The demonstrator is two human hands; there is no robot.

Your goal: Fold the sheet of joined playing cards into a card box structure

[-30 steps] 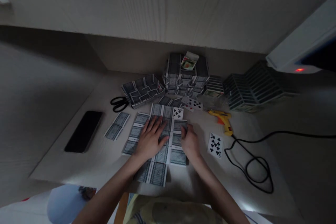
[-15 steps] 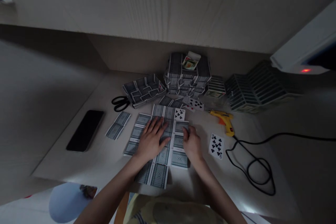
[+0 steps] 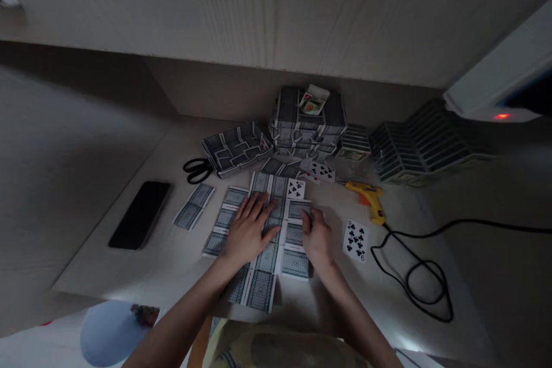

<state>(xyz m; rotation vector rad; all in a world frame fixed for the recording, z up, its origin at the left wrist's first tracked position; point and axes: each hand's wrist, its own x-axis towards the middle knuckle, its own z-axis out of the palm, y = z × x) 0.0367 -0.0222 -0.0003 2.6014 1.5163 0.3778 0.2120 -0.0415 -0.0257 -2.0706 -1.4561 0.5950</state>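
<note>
A flat panel of joined playing cards [image 3: 264, 287], mostly backs up, lies near the front edge of the table. My left hand [image 3: 248, 230] rests flat on its middle with the fingers spread. At the panel's right edge, my right hand [image 3: 317, 236] has its thumb and curled fingers on the side flap of cards [image 3: 295, 261]. An eight of clubs [image 3: 295, 188] shows face up at the panel's top right corner. To the right of my right hand lies a nine of clubs [image 3: 356, 240].
Left are a phone [image 3: 140, 214], two joined cards [image 3: 194, 206] and black scissors [image 3: 198, 170]. Behind stand an open card tray [image 3: 237, 148], a card-covered box [image 3: 308, 126] and rows of card packs [image 3: 414, 144]. A yellow glue gun [image 3: 366, 198] with its looped cable [image 3: 409, 287] lies right.
The right side of the card panel and my right hand have shifted very slightly to the right. My left hand stays in place.
</note>
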